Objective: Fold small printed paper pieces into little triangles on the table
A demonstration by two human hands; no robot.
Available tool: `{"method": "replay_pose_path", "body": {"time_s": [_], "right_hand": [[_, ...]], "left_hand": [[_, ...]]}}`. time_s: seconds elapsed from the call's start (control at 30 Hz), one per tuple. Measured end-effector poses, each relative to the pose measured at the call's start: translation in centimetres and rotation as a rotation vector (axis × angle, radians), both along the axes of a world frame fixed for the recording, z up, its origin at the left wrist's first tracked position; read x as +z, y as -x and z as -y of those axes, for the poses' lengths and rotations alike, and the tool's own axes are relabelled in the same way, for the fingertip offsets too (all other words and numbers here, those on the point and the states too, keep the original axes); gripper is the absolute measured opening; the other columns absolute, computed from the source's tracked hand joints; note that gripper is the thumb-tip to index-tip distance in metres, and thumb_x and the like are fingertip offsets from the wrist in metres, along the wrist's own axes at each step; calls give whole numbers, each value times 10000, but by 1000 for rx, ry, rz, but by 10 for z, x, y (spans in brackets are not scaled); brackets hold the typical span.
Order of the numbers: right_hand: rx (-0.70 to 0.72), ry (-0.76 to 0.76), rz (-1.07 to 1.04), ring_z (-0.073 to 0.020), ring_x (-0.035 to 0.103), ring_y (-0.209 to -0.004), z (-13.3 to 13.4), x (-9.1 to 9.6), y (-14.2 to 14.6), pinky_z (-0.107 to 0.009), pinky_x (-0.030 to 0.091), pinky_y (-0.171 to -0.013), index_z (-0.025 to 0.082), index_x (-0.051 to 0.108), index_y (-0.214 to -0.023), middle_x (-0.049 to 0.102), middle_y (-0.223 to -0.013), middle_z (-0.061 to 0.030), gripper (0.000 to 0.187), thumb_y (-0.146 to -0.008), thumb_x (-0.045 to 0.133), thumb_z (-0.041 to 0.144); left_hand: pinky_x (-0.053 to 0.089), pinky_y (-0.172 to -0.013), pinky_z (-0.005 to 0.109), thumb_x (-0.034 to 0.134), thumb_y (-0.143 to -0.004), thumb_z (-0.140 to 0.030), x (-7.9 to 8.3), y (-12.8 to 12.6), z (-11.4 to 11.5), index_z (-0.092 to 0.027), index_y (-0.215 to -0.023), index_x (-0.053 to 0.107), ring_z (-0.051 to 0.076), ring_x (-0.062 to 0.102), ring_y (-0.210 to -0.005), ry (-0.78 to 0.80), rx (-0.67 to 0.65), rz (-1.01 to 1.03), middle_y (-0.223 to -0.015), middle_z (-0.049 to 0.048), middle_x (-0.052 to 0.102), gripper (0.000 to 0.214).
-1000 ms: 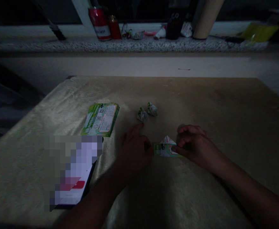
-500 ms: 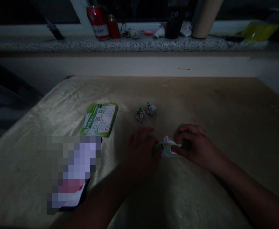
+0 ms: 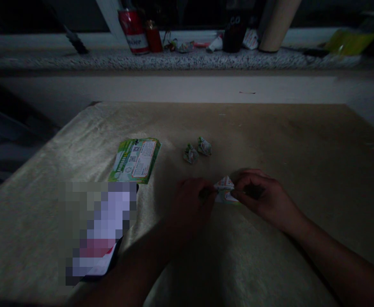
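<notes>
Between my two hands is a partly folded sheet of printed paper [image 3: 226, 185], white and green, with a triangular peak at its far side. My left hand [image 3: 195, 200] pinches its left edge between thumb and finger. On the right side, my right hand [image 3: 259, 191] grips the paper with thumb and fingertips, the fingers curled. Just beyond my hands lie two small folded paper pieces, a left one [image 3: 190, 154] and a right one [image 3: 204, 146], in the same green and white print. My fingers hide both side ends of the sheet.
A stack of green printed sheets [image 3: 135, 161] lies left on the cloth-covered table [image 3: 317, 170]. Nearer me is a phone [image 3: 106, 230] with a blurred screen. The windowsill [image 3: 187, 62] holds a red can [image 3: 134, 32], a lighter [image 3: 154, 37], a dark cup [image 3: 234, 32] and a tan cylinder [image 3: 278, 25].
Both hands have shifted their hold on the paper. My left fingers have drawn into a tighter pinch, and the peaked part now looks larger and more raised, slightly farther away.
</notes>
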State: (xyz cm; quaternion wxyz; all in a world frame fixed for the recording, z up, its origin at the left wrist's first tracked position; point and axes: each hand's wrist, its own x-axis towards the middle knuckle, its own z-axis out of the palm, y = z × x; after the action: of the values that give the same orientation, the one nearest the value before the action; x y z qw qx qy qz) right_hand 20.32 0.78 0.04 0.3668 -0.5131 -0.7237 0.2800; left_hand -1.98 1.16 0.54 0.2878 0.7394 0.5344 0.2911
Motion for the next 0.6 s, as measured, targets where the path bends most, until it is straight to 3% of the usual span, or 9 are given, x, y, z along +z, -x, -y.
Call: {"method": "replay_pose_path", "body": {"time_s": [0.33,0.47,0.6], "right_hand": [[-109,151,-232,-198,718,-760,8,4,7,-323,573,-675,230,684,-840,766,-849,-37,121,-826,786,293],[-83,234,-400,-192,748,-766,8,6,8,-315,610,-725,229,698,-973,786,-840,-26,208,-810,811,294],[-38,315,-492,-190,756,-766,6,10,7,-306,623,-723,223,714,-1002,792,-832,-25,247,-806,829,319]], "left_hand": [[537,-770,303,728,-832,-272,0,-2,-2,-214,-1009,663,187,713,-862,279,149,495,-923,17,756,197],[550,-764,278,792,-778,-273,-2,-3,-3,-212,-1095,671,183,728,-892,350,172,651,-984,23,774,344],[550,-713,268,825,-749,-320,0,-5,-3,-180,-971,745,176,713,-809,460,117,668,-913,24,786,274]]}}
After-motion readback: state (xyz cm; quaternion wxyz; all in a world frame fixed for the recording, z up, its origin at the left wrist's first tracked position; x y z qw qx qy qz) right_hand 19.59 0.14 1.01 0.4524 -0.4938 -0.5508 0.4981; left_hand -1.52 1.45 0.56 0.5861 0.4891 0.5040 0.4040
